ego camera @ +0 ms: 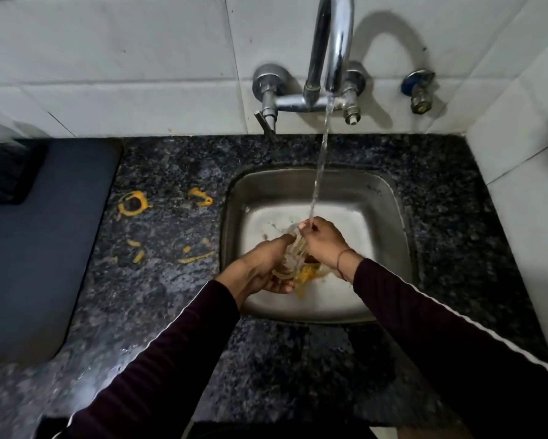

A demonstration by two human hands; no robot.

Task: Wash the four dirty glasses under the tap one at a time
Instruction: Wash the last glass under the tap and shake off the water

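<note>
Left hand (260,267) grips glass (293,256) mid-sink (390,198), tilted so tap (334,42) water hits rim; right hand (321,240) fingers pinch rim, rubbing it w/ the flow.

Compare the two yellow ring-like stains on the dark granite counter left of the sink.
The left yellow ring stain is bigger and forms a nearly closed circle around a dark centre. The right yellow stain is smaller and broken, more a hook than a ring. The left one lies farther from the steel sink, the right one close to its rim. Both are the same yellow on the speckled granite counter.
</note>
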